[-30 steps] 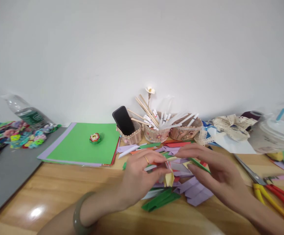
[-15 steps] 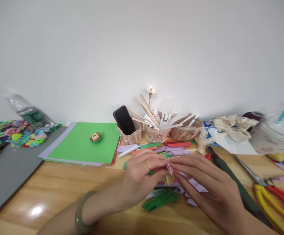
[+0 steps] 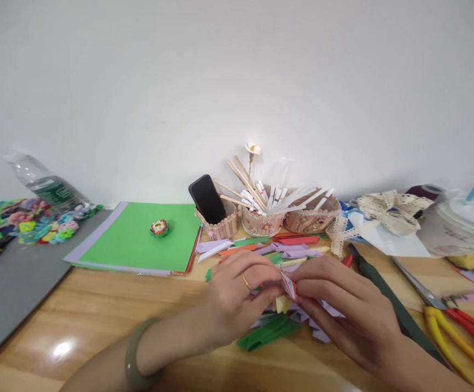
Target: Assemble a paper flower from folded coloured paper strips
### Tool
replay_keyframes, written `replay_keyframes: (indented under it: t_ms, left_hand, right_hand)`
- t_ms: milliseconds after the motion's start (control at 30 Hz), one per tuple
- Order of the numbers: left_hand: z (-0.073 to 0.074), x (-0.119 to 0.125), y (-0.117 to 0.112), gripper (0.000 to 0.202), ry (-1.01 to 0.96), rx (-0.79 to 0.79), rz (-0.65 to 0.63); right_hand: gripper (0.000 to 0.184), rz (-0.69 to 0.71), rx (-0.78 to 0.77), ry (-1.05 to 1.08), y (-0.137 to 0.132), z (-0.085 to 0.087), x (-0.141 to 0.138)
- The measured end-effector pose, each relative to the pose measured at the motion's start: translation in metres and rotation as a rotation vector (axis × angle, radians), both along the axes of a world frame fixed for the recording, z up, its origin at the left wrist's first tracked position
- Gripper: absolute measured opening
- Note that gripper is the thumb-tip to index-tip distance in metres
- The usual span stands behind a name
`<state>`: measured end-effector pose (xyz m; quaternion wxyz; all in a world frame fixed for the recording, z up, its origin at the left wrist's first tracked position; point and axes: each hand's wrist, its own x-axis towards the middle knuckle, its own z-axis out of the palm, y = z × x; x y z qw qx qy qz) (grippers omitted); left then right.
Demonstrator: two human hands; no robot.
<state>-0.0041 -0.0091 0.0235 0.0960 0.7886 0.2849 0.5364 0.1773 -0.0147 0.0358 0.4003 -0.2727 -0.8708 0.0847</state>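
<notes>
Between my two hands is a small folded paper piece [image 3: 289,285], red and white, held at the fingertips. My left hand [image 3: 240,296] pinches its left side; a ring and a bangle show on that arm. My right hand [image 3: 343,305] has its thumb and fingers closed on the right side of the piece. Much of it is hidden by the fingers. Below and behind the hands lie folded paper strips in purple [image 3: 300,254], green [image 3: 268,332] and red [image 3: 297,239]. A pale yellow folded strip [image 3: 281,304] shows just under the fingertips.
A small paper flower [image 3: 159,228] sits on green paper sheets [image 3: 139,245] at left. Decorated baskets [image 3: 263,224] hold sticks and pens, and a phone [image 3: 207,198] leans in one. Scissors [image 3: 432,305], a dark green long object [image 3: 395,310] and a lidded cup [image 3: 461,223] are at right.
The folded paper piece has turned and shows more of its red and white side. My right fingers have bent closer round it; my left hand has barely moved.
</notes>
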Motion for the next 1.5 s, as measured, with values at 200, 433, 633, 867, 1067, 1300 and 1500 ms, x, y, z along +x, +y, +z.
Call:
replay_keyframes:
  t_ms: [200,433,633,867,1067,1300,1500]
  left_hand:
    - [-0.003,-0.001,-0.001,0.006,0.031,0.034,0.026]
    - [-0.002,-0.001,0.001,0.008,0.033,0.058,0.002]
    - [-0.002,-0.001,0.001,0.007,0.046,0.082,-0.003]
    - [-0.001,-0.002,0.003,0.005,0.069,0.11,-0.014]
    - [0.002,-0.003,0.004,0.004,0.085,0.08,-0.072]
    - [0.011,-0.002,0.006,0.013,0.03,-0.263,-0.221]
    - [0.01,-0.001,0.009,0.01,-0.066,-0.78,-0.291]
  right_hand:
    - [0.015,0.104,0.008,-0.048,0.006,0.001,0.002]
    - [0.016,0.137,0.034,-0.041,0.008,0.004,0.002]
    - [0.015,0.166,0.03,-0.058,0.01,0.002,0.005]
    - [0.019,0.188,-0.005,-0.088,0.011,0.006,0.006]
    - [0.016,0.205,-0.044,-0.047,0.011,0.008,0.004]
    - [0.008,0.166,-0.385,0.019,0.008,0.009,0.003]
    - [0.016,-0.021,-0.677,0.066,0.008,0.0,0.001]
